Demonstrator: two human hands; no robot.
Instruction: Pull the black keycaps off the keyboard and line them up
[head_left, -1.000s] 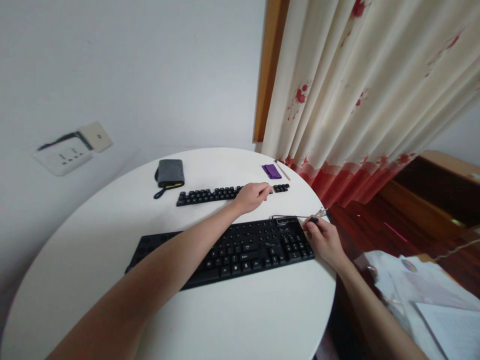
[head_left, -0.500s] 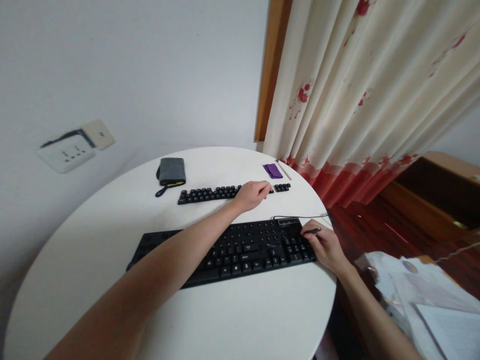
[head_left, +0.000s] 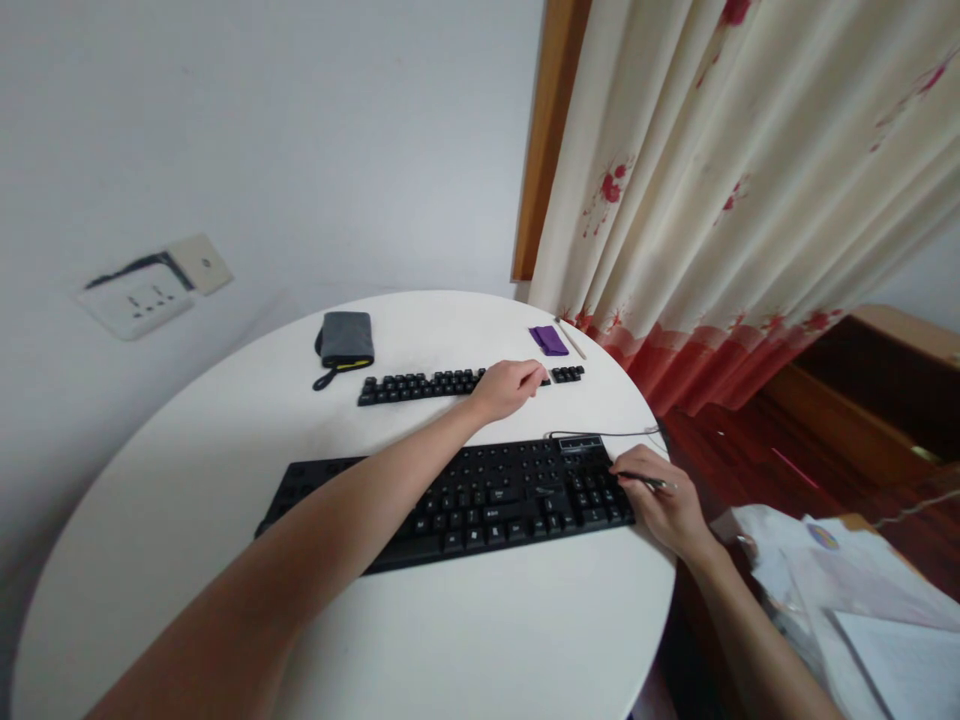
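The fingers of your right hand (head_left: pixel 666 507) were pinched around a thin stick (head_left: pixel 652 482), and the black keyboard (head_left: pixel 491 495) lay just beside them. Your left hand (head_left: pixel 504 390) had its fingers curled by a row of small keys (head_left: pixel 416 388); whether they held anything, I couldn't tell.

Slim tool (head_left: pixel 652 482) in right hand (head_left: pixel 666 508)
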